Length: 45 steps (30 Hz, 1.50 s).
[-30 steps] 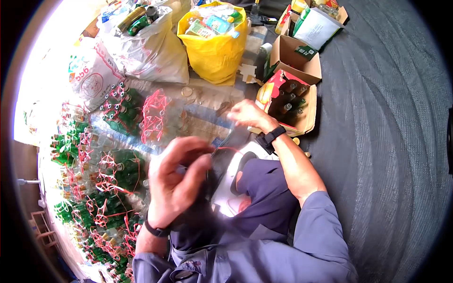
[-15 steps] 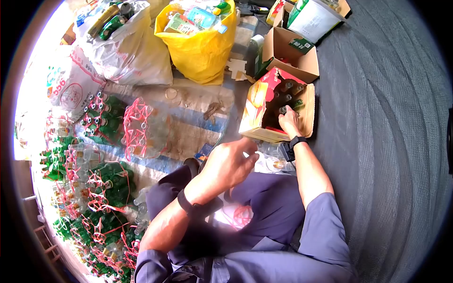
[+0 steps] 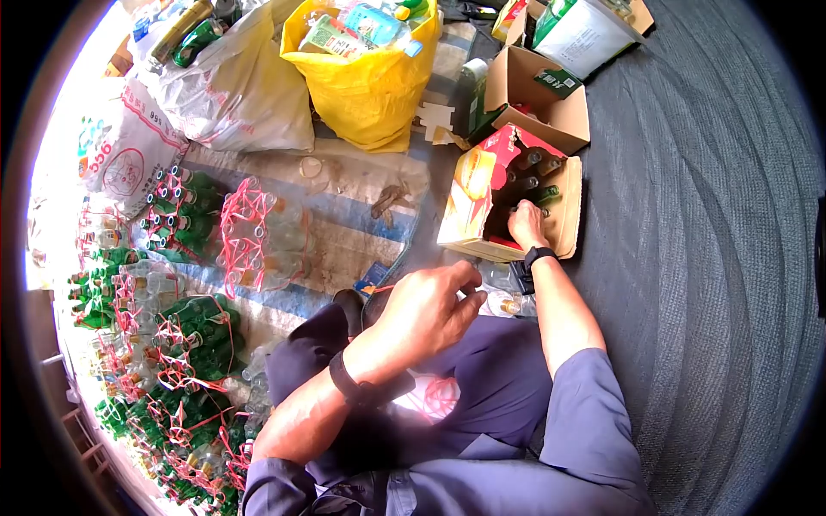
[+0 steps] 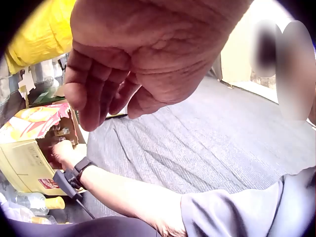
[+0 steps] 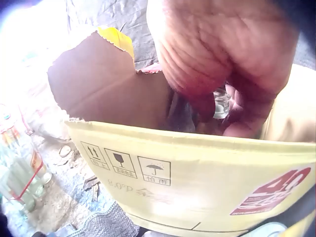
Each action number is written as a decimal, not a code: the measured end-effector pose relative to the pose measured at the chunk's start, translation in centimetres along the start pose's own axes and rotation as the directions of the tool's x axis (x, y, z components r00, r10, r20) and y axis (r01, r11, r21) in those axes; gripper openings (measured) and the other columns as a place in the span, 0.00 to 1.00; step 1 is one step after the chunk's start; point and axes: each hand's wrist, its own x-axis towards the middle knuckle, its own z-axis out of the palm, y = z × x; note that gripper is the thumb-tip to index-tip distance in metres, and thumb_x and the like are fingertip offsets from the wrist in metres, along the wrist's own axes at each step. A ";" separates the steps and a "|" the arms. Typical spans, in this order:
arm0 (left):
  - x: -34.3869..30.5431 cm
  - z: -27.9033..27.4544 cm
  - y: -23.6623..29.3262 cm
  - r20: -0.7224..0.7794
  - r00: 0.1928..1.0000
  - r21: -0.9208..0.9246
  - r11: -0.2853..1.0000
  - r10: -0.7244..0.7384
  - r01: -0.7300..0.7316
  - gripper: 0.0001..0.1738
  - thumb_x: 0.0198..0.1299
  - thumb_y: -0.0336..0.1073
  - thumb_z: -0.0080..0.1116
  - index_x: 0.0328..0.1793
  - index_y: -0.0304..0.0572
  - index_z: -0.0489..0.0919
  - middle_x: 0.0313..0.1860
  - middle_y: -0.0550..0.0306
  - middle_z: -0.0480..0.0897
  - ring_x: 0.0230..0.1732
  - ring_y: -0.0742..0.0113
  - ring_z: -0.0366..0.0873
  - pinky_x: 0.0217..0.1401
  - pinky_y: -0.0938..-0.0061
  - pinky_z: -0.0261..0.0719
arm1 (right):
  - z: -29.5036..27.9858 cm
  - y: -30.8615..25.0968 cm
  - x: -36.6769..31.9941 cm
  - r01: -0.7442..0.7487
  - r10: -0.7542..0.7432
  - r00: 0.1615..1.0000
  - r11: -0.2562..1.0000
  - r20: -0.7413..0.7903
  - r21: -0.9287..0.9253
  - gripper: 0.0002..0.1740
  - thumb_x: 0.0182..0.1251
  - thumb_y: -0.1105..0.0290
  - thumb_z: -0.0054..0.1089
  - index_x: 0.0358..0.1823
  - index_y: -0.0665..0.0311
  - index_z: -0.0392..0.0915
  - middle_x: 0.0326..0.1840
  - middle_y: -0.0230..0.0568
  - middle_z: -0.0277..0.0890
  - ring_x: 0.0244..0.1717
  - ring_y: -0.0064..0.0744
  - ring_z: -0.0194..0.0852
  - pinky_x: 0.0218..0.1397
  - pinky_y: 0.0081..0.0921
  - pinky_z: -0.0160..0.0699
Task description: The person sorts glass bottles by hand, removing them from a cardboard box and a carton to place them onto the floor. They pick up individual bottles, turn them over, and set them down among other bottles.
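Note:
In the head view the right hand [image 3: 527, 225] reaches down into an open red and yellow carton [image 3: 465, 202] that holds several glass bottles [image 3: 544, 194]. The right wrist view shows its fingers and thumb curled round a clear glass bottle neck [image 5: 221, 103], just inside the carton's edge [image 5: 197, 140]. Over the lap hangs the left hand [image 3: 428, 311], its fingers loosely bent; in the left wrist view nothing shows between the left hand's [image 4: 143, 54] fingers and thumb.
On the left stand many green and clear bottles [image 3: 202, 327] tied with pink string. Behind are a yellow bag [image 3: 361, 90] of plastic bottles, white sacks [image 3: 249, 95] and a brown box [image 3: 551, 107]. Clear bottles [image 3: 502, 279] lie between the carton and the legs.
The right hand has moved from in front of the carton down into it and now grips a bottle. The left hand has moved right, over the lap.

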 end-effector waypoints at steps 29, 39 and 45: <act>1.7 0.5 -1.4 -0.013 0.995 0.016 0.995 -0.100 0.101 0.12 0.68 0.35 0.62 0.47 0.30 0.82 0.35 0.54 0.87 0.36 0.70 0.83 0.42 0.71 0.82 | -19.8 -6.6 -6.2 0.159 -0.042 0.847 0.971 -0.530 0.177 0.18 0.61 0.57 0.72 0.34 0.68 0.84 0.31 0.57 0.85 0.35 0.61 0.86 0.41 0.50 0.83; 2.4 2.5 -1.2 -0.197 0.954 0.344 0.927 0.225 -0.147 0.38 0.57 0.41 0.74 0.70 0.33 0.71 0.60 0.37 0.80 0.61 0.43 0.80 0.63 0.58 0.79 | -26.1 -12.7 -13.6 0.544 -0.147 0.759 0.679 -0.635 0.494 0.08 0.64 0.72 0.74 0.39 0.67 0.84 0.20 0.32 0.78 0.21 0.16 0.70 0.27 0.24 0.72; 1.6 1.9 -1.0 -0.249 0.949 0.315 0.943 0.192 -0.108 0.43 0.47 0.39 0.79 0.68 0.36 0.69 0.52 0.37 0.82 0.58 0.36 0.79 0.63 0.50 0.77 | -26.2 -14.0 -14.4 0.459 -0.164 0.882 0.513 -0.443 0.725 0.09 0.66 0.71 0.73 0.39 0.69 0.85 0.23 0.27 0.81 0.24 0.10 0.70 0.27 0.18 0.71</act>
